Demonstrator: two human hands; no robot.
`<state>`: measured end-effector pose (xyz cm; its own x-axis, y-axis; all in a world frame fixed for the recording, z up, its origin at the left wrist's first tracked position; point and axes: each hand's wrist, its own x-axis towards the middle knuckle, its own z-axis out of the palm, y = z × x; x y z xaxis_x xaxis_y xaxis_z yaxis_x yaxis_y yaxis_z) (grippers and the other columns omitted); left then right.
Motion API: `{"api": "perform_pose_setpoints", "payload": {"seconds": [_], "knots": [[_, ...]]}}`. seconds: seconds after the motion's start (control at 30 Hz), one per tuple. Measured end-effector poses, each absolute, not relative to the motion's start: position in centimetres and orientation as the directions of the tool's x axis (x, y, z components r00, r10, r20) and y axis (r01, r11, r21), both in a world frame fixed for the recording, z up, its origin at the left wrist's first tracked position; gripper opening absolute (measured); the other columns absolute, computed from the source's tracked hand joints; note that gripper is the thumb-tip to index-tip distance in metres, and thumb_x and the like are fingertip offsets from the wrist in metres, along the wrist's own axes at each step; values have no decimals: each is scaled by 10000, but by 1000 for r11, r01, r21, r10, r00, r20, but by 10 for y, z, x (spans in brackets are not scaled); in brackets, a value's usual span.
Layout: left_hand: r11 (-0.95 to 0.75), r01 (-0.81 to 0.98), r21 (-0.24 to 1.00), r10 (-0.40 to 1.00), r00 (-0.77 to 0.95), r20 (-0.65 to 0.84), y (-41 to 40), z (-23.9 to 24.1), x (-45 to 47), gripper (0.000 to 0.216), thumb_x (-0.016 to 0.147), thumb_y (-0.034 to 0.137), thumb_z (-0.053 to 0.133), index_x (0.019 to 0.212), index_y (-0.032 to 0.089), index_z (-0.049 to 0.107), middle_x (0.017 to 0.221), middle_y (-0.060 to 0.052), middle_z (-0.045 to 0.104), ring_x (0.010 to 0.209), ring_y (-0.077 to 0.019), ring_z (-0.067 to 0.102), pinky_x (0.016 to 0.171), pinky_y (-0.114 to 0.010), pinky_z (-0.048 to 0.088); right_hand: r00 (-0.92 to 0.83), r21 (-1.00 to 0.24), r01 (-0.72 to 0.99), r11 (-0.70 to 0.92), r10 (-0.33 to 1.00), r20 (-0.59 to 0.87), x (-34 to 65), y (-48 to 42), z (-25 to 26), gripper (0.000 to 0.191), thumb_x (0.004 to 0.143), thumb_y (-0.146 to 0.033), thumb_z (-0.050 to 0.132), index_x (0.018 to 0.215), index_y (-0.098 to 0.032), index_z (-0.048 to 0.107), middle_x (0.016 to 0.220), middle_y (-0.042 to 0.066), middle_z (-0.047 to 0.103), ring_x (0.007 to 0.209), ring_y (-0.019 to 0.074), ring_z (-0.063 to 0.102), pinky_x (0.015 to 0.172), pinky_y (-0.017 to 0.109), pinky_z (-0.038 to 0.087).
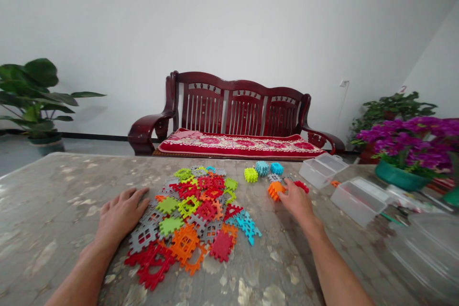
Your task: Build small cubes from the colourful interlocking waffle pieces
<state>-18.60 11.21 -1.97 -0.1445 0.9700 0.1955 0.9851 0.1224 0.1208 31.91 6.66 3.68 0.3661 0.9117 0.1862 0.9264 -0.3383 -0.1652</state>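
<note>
Several toothed plastic building pieces in red (222,245), orange (185,242), lime green (170,225), grey (144,238) and blue (247,224) lie in a loose pile on the table. My left hand (122,211) rests palm down at the pile's left side, fingers loosely spread and holding nothing. Right of the pile, my right hand (297,201) reaches over the table. Its thumb is at the right side of an orange stack of pieces (275,191), its index finger stretched forward. Partly behind that hand are red pieces (301,186). Lime (250,175), blue (262,168) and grey stacks (274,178) stand nearby.
Two clear plastic boxes (317,172) (355,203) stand at the right, near a green pot of purple flowers (401,175). A transparent container (426,248) is at the right edge. A wooden bench (150,129) stands beyond the patterned table (64,229).
</note>
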Motion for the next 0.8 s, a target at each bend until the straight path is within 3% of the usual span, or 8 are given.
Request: {"api": "perform_pose_setpoints", "payload": {"seconds": [0.67, 0.8], "knots": [[124, 984, 128, 972, -146, 185, 110, -17, -184, 550, 967, 478, 299, 1403, 264, 554, 1450, -133, 524, 1294, -359, 509, 1096, -521, 343, 346, -103, 937, -333, 923, 169, 315, 65, 37, 521, 865, -253, 547, 1378, -164, 562, 1185, 150, 717, 1089, 268, 660, 881, 326, 462], [102, 985, 139, 969, -130, 212, 108, -16, -184, 562, 964, 483, 283, 1387, 259, 577, 1435, -148, 541, 1264, -376, 533, 1077, -535, 366, 300, -86, 954, -288, 925, 235, 308, 63, 42, 458, 870, -264, 548, 1308, -156, 627, 1237, 150, 693, 1139, 276, 622, 953, 344, 440]]}}
